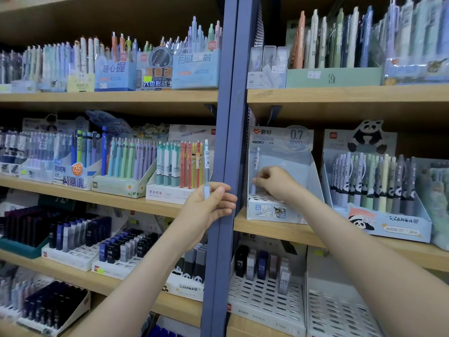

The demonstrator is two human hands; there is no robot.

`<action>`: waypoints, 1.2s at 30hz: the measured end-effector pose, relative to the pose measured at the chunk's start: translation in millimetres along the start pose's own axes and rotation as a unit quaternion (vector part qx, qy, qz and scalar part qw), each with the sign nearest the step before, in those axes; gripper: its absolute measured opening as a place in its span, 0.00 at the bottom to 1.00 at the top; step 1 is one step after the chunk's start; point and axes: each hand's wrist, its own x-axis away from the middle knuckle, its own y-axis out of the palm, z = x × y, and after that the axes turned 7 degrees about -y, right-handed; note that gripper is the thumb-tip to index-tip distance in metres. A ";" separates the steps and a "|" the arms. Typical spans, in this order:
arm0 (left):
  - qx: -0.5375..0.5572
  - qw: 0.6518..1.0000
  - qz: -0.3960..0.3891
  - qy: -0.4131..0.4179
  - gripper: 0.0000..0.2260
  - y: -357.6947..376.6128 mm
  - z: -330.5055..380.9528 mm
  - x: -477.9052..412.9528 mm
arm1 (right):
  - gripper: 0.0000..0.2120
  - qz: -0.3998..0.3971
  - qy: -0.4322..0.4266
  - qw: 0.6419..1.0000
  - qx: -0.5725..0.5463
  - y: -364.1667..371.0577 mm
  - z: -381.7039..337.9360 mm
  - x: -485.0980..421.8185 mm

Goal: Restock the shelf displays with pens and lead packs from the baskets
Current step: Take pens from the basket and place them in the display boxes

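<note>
My left hand [211, 206] grips a clear light-blue mechanical pencil [206, 166] upright, just left of the blue shelf post [226, 142]. My right hand [272, 181] reaches into the pale blue 0.7 mm display box [279, 212] on the middle shelf and pinches another light pencil [256, 161] that stands at the box's left side. The box's holed base holds almost nothing else. No basket is in view.
A panda pencil display [379, 190] stands right of the 0.7 mm box. Left of the post, pencil displays [179, 171] fill the middle shelf. Lead packs [262, 266] sit in white slotted trays [267, 297] below, with more pens on the top shelf [340, 45].
</note>
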 end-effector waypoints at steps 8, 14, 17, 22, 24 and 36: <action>-0.009 1.000 0.007 -0.004 0.07 -4.4 -5.1 0.3 | 0.08 0.086 -0.010 0.996 0.004 3.8 0.4 -11.3; -0.031 0.999 0.012 0.001 0.07 -6.4 -6.4 -0.2 | 0.06 0.110 -0.016 0.993 -0.036 6.9 0.5 -17.0; -0.047 0.999 0.023 0.008 0.07 -7.5 -7.7 -1.7 | 0.05 0.116 -0.033 0.991 -0.062 6.5 1.6 -13.3; -0.035 0.999 0.029 0.013 0.08 -1.1 -11.1 -2.4 | 0.04 0.106 -0.030 0.989 -0.103 7.9 1.5 -8.5; -0.029 0.999 0.032 0.014 0.08 0.1 -10.8 -2.8 | 0.05 0.084 -0.026 0.989 -0.118 6.7 0.5 -7.4; -0.037 0.999 0.038 0.004 0.08 0.4 -11.0 -2.1 | 0.12 0.040 -0.064 0.994 -0.078 4.7 6.1 -2.2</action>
